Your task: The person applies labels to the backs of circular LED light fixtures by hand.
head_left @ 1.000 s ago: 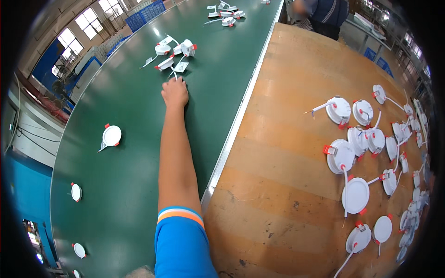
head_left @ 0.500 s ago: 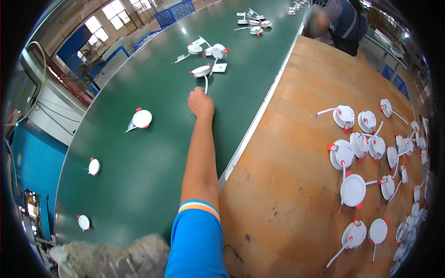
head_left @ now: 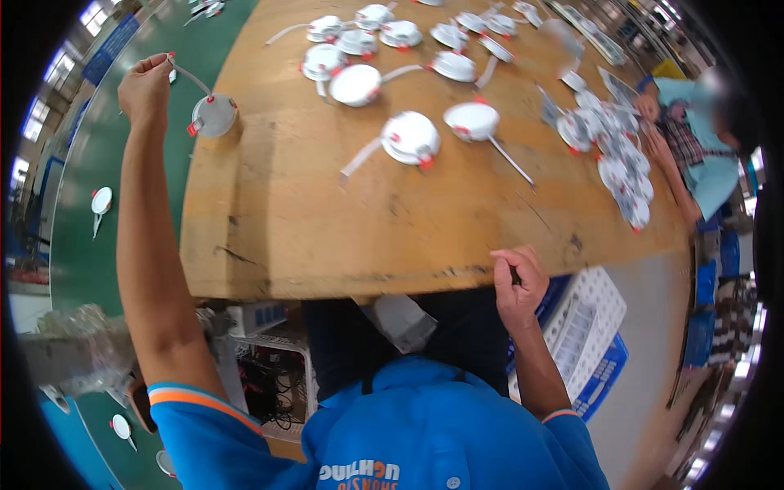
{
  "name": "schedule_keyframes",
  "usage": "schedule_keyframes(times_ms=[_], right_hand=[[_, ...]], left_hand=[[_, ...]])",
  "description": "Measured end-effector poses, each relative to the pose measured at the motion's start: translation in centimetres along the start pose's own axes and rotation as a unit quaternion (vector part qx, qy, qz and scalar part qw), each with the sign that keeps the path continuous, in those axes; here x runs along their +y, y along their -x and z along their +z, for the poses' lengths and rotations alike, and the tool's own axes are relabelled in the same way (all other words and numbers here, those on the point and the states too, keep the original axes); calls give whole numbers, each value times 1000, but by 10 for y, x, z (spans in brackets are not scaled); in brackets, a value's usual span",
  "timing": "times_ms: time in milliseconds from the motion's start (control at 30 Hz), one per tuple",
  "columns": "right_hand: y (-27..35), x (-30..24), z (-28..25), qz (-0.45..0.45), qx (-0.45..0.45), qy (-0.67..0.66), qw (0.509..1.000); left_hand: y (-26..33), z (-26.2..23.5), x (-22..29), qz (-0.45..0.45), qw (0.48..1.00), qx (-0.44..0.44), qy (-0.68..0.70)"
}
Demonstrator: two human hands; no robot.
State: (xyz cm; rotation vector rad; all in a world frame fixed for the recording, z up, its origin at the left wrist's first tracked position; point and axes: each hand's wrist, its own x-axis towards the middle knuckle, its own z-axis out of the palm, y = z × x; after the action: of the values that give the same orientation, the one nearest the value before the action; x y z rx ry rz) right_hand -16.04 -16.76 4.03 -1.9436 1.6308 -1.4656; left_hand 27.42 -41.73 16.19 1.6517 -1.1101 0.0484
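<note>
Left hand [head_left: 145, 86] at 10 o'clock pinches only the lead of the round white lamp [head_left: 214, 115] dangling over the wooden bench [head_left: 269, 229] edge—wire may slip or strain; right hand [head_left: 519, 282] at 4 o'clock curled shut, contents unclear.

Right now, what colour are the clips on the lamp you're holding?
Red clips on the lamp; head view.

A blue rectangular sign [head_left: 107, 47] is hanging on the far wall, upper left; no packages or screens are showing.
</note>
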Motion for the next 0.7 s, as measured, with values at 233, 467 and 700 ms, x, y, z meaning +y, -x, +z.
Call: schedule_keyframes(times_ms=[233, 467, 700], right_hand=[[95, -7, -43, -114, -268, -22, 956], [166, 64, 7, 64, -333, -18, 940], [183, 57, 18, 82, -439, 11, 895]], left_hand=[[136, -3, 67, 106, 980, -170, -21], [359, -49, 84, 236, 936, -201, 169], [530, -96, 4, -233, 805, -501, 216]])
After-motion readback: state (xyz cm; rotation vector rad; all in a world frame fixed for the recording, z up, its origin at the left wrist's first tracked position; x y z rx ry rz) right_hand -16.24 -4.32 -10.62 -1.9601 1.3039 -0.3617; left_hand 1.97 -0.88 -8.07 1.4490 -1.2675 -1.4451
